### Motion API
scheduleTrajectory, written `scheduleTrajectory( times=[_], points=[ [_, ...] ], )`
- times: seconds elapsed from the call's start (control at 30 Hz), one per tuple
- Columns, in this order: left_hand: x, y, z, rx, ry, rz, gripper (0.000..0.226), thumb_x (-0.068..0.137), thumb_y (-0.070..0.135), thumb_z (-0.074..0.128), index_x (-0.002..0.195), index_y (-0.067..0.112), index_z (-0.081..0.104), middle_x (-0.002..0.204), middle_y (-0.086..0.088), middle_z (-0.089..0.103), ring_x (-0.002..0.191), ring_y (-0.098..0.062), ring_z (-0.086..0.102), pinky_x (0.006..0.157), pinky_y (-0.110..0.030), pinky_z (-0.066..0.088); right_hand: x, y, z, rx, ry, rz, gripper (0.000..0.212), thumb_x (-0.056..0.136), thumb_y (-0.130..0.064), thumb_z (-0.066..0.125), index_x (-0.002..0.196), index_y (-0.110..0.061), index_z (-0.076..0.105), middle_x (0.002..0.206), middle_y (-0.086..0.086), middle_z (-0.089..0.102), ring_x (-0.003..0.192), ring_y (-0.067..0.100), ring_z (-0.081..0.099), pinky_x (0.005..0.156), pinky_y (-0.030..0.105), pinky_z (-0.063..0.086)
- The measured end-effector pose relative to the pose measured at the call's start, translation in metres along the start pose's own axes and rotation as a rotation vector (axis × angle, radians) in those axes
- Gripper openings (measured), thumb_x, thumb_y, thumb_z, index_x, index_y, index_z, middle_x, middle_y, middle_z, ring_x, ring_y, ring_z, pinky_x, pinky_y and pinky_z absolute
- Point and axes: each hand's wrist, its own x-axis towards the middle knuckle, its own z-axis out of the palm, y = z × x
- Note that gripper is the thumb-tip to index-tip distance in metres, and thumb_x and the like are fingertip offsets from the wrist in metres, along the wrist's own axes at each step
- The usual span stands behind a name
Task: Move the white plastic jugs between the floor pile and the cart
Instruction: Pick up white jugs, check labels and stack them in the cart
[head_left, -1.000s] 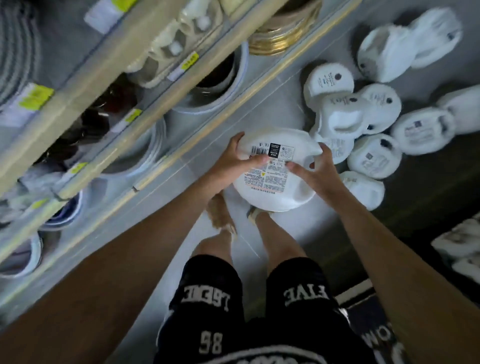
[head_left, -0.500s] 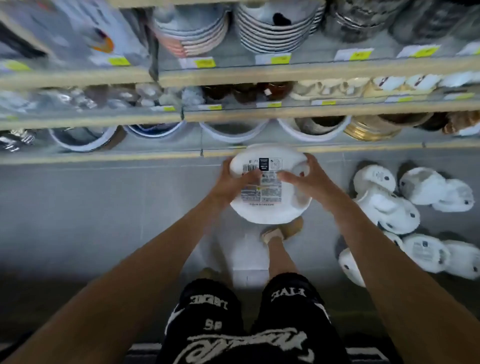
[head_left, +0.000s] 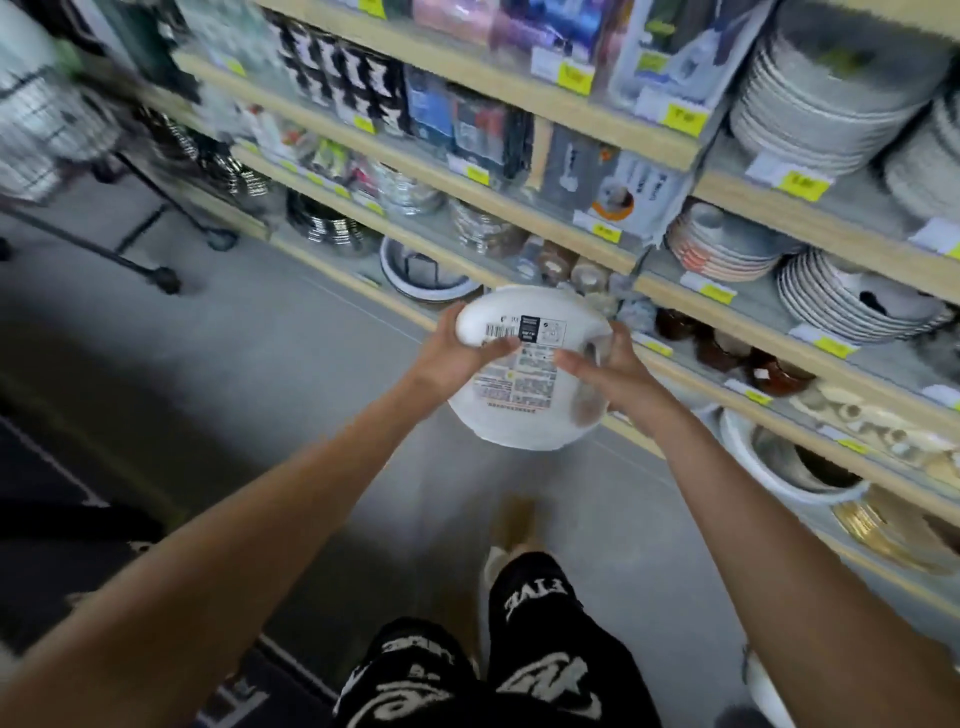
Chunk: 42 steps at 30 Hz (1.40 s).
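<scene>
Closest, your black printed shorts (head_left: 498, 670) fill the bottom edge. Ahead, your left grip (head_left: 457, 358) and right grip (head_left: 608, 371) both clasp the white jug (head_left: 522, 423), its labelled base facing you, above the grey floor (head_left: 234, 374) before the stocked shelves (head_left: 519, 223). Farther left stands a blurred wire cart (head_left: 52, 130).

Floor (head_left: 249, 343): lying open and bare ahead, between shelving (head_left: 545, 208) and dark mat (head_left: 41, 467).
Shelving: crowding the right side, brimming with goods to every front edge.
Wire cart (head_left: 52, 124): standing far left, reaching onto the floor with legs and castors.
White jug (head_left: 519, 379): hanging between left hand (head_left: 457, 358) and right hand (head_left: 608, 374), near the bottom shelf edge.
</scene>
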Motion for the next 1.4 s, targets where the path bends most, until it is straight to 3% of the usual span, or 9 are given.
scheduleTrajectory(
  times=[0.1,0.2,0.33,0.63,0.73,0.83,1.07,1.3,1.4],
  points=[
    [0.017,0.004,-0.048,-0.042,0.077,0.026,0.08,0.072,0.037,0.082,0.136,0.018,0.037,0.12,-0.003,0.058,0.107,-0.022,0.061,0.087,-0.035,0.053,0.03,-0.038,0.036,-0.079,-0.054,-0.056,0.115,0.055,-0.061,0.082,0.146,-0.029,0.019,0.143,-0.001,0.044,0.127,0.022,0.047,0.104,0.05,0.042],
    [0.041,0.008,-0.095,-0.077,0.172,0.009,0.069,0.075,0.035,0.08,0.129,0.02,0.04,0.114,-0.001,0.061,0.093,-0.016,0.063,0.074,-0.026,0.053,0.073,-0.071,0.077,-0.093,-0.135,-0.077,0.121,0.051,-0.065,0.083,0.147,-0.027,0.02,0.143,-0.002,0.044,0.126,0.02,0.048,0.105,0.045,0.042],
    [0.082,0.017,-0.158,-0.128,0.255,-0.026,0.058,0.078,0.032,0.077,0.122,0.025,0.039,0.11,-0.003,0.063,0.094,-0.021,0.066,0.082,-0.039,0.056,0.139,-0.118,0.13,-0.14,-0.223,-0.132,0.073,0.082,-0.028,0.076,0.138,-0.02,0.031,0.11,-0.01,0.052,0.102,0.01,0.054,0.086,0.021,0.043],
    [0.142,0.036,-0.288,-0.232,0.507,-0.1,0.083,0.062,0.046,0.084,0.131,0.027,0.041,0.111,-0.002,0.065,0.093,-0.022,0.069,0.083,-0.041,0.057,0.252,-0.228,0.241,-0.322,-0.468,-0.211,0.072,0.08,-0.035,0.076,0.134,-0.019,0.032,0.118,-0.004,0.05,0.102,0.015,0.048,0.064,0.022,0.034],
    [0.149,0.034,-0.324,-0.299,0.568,-0.096,0.066,0.073,0.036,0.08,0.126,0.026,0.042,0.11,-0.002,0.066,0.094,-0.023,0.069,0.084,-0.042,0.057,0.276,-0.259,0.285,-0.35,-0.585,-0.221,0.077,0.074,-0.043,0.08,0.13,-0.023,0.031,0.132,-0.001,0.051,0.112,0.018,0.05,0.086,0.032,0.042],
    [0.152,0.031,-0.361,-0.321,0.628,-0.095,0.081,0.061,0.049,0.083,0.128,0.023,0.046,0.109,-0.002,0.069,0.091,-0.021,0.071,0.083,-0.045,0.058,0.294,-0.289,0.327,-0.406,-0.703,-0.264,0.101,0.067,-0.05,0.082,0.146,-0.03,0.022,0.148,0.001,0.038,0.131,0.022,0.041,0.107,0.038,0.034],
    [0.18,0.013,-0.463,-0.366,0.724,-0.093,0.069,0.067,0.044,0.079,0.123,0.017,0.05,0.106,-0.004,0.071,0.09,-0.023,0.071,0.079,-0.043,0.059,0.338,-0.346,0.44,-0.495,-0.797,-0.329,0.114,0.038,-0.071,0.078,0.137,-0.031,0.04,0.131,-0.002,0.056,0.117,0.02,0.055,0.103,0.042,0.044],
    [0.227,0.01,-0.611,-0.363,0.724,-0.044,0.045,0.083,0.028,0.073,0.12,0.009,0.055,0.103,-0.007,0.072,0.086,-0.022,0.072,0.058,-0.026,0.056,0.394,-0.419,0.575,-0.507,-0.828,-0.347,0.082,0.066,-0.051,0.081,0.134,-0.029,0.039,0.131,-0.003,0.053,0.116,0.02,0.053,0.102,0.044,0.044],
    [0.244,0.012,-0.674,-0.338,0.718,-0.032,0.056,0.081,0.032,0.075,0.126,0.013,0.048,0.109,-0.006,0.069,0.089,-0.021,0.071,0.066,-0.03,0.059,0.415,-0.45,0.626,-0.501,-0.838,-0.351,0.087,0.064,-0.052,0.083,0.134,-0.029,0.036,0.131,-0.002,0.053,0.115,0.02,0.054,0.102,0.043,0.044]
  ],
)
